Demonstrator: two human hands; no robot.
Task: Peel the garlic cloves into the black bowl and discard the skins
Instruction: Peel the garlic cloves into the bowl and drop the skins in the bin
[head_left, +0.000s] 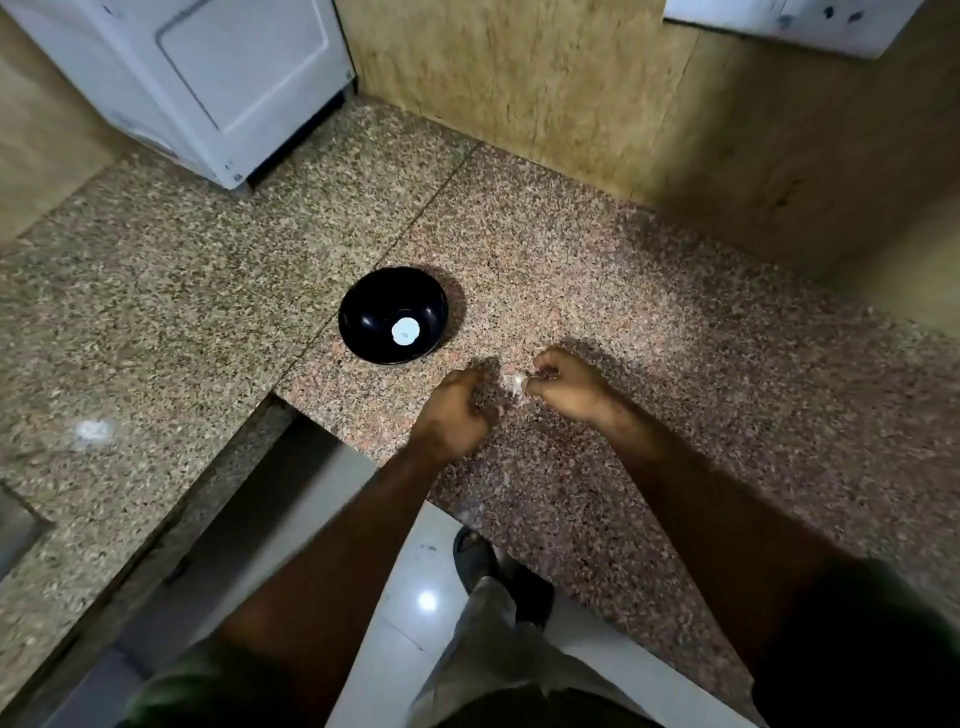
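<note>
Just beside the black bowl (393, 315), a garlic clove (518, 383) sits pinched in the right hand (563, 383); the left hand (453, 410) is curled, its hold hidden. Loose skin may scatter over the bench (649, 322), or the clove could slip off its near edge.

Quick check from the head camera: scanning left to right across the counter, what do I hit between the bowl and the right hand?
Black bowl → left hand, fingers curled → garlic clove → right hand pinching that clove, all on the granite counter.
</note>
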